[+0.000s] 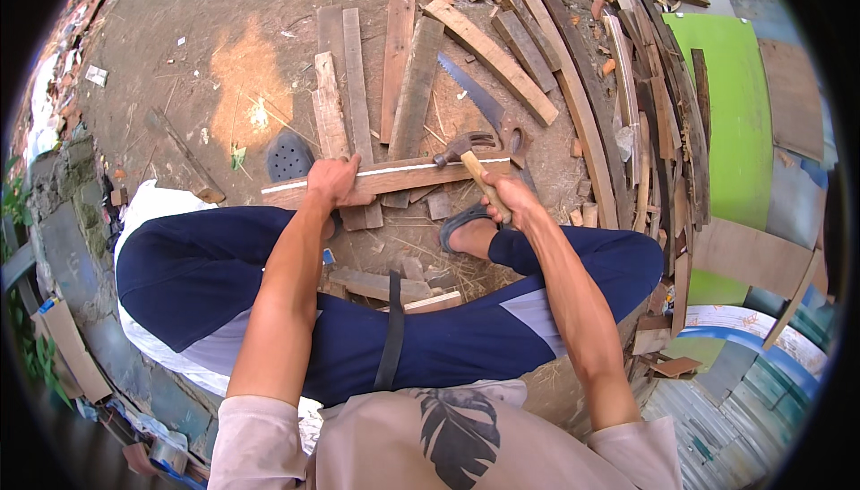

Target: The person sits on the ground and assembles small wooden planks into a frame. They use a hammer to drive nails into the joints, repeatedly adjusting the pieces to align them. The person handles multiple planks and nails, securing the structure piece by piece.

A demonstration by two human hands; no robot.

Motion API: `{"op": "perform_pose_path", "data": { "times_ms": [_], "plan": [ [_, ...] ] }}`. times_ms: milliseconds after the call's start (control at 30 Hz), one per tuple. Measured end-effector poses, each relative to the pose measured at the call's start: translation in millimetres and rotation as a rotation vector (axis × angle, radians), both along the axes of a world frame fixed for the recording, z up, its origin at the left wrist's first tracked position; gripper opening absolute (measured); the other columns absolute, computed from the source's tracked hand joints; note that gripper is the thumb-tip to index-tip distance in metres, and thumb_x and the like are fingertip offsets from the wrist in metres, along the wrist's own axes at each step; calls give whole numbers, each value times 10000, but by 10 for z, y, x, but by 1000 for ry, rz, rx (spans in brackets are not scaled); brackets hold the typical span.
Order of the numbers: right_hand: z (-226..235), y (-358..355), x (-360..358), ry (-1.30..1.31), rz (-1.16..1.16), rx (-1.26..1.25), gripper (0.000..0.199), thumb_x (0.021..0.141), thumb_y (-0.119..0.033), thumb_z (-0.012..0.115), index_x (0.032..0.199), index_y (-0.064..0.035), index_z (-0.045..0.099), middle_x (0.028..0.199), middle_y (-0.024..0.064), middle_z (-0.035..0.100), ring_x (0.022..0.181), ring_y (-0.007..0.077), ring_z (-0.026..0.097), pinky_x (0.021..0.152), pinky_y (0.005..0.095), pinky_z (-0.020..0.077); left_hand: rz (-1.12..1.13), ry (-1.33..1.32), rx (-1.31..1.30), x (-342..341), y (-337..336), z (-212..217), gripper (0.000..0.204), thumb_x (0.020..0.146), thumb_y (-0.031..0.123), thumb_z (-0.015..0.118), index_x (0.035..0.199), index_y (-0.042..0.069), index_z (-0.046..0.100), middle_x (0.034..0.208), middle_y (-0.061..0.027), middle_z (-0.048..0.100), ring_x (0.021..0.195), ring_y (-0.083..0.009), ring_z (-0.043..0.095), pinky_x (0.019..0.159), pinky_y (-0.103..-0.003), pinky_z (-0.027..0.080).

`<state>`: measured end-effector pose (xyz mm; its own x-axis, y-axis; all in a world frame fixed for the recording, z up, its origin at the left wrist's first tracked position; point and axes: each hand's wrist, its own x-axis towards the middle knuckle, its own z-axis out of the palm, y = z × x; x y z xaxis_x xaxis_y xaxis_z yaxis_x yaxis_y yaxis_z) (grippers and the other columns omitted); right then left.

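A wooden plank (421, 178) with a pale stripe along its top edge lies crosswise in front of me, over other pieces of wood. My left hand (335, 183) grips it left of its middle, fingers wrapped over the edge. In my right hand (511, 197) is a claw hammer (472, 164), held by its light wooden handle. The dark hammer head is near the plank's right part; whether it touches the wood I cannot tell. Beyond the plank a handsaw (475, 93) rests on the ground, its blade pointing away to the left and its brown handle near the hammer.
Loose boards (399, 42) lie on the dirt ahead, beside a patch of sawdust (253, 87). Long timbers are stacked at the right (573, 87), near a green panel (730, 114). Wood offcuts (381, 286) lie between my legs. A low block wall (76, 257) runs along the left.
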<state>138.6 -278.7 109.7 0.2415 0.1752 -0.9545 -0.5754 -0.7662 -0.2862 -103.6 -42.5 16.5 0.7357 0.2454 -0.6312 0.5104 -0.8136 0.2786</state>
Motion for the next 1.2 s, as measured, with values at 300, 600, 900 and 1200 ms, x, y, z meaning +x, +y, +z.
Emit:
{"op": "perform_pose_path", "data": {
  "times_ms": [300,600,900,1200],
  "plan": [
    [-4,15,-137,16,-93,-4,365,1036,-346,528,1208,-26,539,731,51,552,464,104,470,353,246,362,-7,-3,-1,3,-5,5,851,683,657,740,1233,35,556,996,-207,710,928,-380,699,814,-465,566],
    [-37,62,-265,-3,-115,28,333,1049,-325,495,1215,-40,542,724,54,551,489,117,476,378,262,369,5,27,-2,32,2,6,822,676,632,743,1220,37,578,994,-204,714,926,-375,704,813,-462,568],
    [76,88,-381,16,-134,45,328,1047,-306,480,1208,-25,529,724,58,547,482,123,473,374,272,374,12,14,-2,18,0,-19,870,660,655,737,1233,22,570,1008,-209,711,923,-385,699,818,-463,569],
    [285,189,31,-104,804,-93,397,852,-105,695,1162,130,616,615,95,609,448,146,563,374,286,420,17,-19,21,9,-26,16,807,672,635,748,1199,41,604,1003,-195,715,935,-367,704,820,-458,568]
  ]
}}
